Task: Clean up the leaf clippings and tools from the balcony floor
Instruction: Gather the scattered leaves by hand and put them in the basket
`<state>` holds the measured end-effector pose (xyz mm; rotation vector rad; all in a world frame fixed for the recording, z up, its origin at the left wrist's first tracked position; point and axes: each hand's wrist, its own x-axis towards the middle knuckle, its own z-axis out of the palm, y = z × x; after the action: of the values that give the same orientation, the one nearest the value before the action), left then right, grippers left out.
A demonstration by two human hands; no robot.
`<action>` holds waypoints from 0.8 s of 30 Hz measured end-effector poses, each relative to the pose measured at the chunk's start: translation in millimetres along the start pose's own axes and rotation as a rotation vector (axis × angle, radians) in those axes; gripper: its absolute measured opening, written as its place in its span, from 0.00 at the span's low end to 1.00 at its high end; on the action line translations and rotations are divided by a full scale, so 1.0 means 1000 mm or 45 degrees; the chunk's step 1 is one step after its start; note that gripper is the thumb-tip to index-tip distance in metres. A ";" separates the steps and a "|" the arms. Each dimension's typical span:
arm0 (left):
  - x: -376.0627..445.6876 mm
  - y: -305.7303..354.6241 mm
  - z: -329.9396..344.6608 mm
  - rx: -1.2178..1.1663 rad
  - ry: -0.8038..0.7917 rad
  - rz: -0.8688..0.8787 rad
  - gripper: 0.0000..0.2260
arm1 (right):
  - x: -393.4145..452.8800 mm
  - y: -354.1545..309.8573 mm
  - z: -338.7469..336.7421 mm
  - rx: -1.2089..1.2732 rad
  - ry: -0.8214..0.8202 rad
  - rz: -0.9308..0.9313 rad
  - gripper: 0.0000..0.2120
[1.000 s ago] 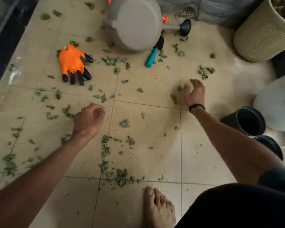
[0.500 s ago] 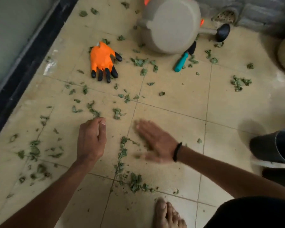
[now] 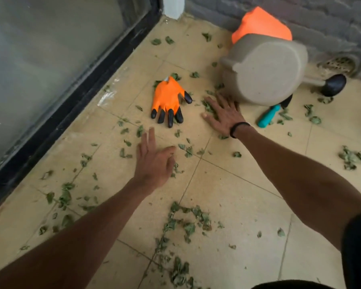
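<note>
Green leaf clippings (image 3: 184,223) lie scattered over the beige tiled floor (image 3: 238,195). My right hand (image 3: 224,114) is spread flat on the floor, fingers apart, on clippings just in front of the tipped-over beige watering can (image 3: 265,70). My left hand (image 3: 153,160) hovers open over the tiles, below an orange garden glove (image 3: 168,99) with black claw tips. A teal-handled tool (image 3: 268,116) lies partly under the can. A second orange glove (image 3: 261,22) sits behind the can.
A glass door with a black frame (image 3: 71,105) runs along the left. A grey brick wall (image 3: 321,21) and a floor drain (image 3: 339,63) are at the back right. A heap of clippings (image 3: 354,157) lies at the right edge.
My right hand has swept from the middle tiles up to the clippings beside the watering can. My left hand has opened from a fist and moved forward. The view has shifted left towards the door.
</note>
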<state>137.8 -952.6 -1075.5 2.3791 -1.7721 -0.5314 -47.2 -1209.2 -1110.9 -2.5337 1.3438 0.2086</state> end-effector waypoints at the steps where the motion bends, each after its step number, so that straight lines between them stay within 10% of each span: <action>1: 0.018 0.009 -0.001 0.018 -0.063 -0.020 0.17 | 0.002 -0.004 0.003 -0.013 0.007 -0.022 0.34; 13: 0.104 0.039 -0.020 -0.027 0.046 -0.067 0.20 | -0.185 -0.076 0.049 0.059 0.020 -1.001 0.29; 18: 0.084 0.037 -0.052 -0.597 0.332 -0.146 0.19 | -0.110 -0.097 -0.016 1.021 0.424 -0.002 0.29; 21: 0.062 0.038 -0.068 -0.724 0.347 -0.004 0.20 | -0.048 -0.115 -0.069 2.000 0.055 0.577 0.35; 24: 0.043 0.032 -0.077 -0.827 0.212 0.119 0.20 | -0.019 -0.129 -0.084 2.256 -0.293 0.522 0.32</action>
<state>147.1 -1011.0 -1002.4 1.8250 -1.3573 -0.7340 49.6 -1150.2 -1004.3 -0.7344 1.0329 -0.4337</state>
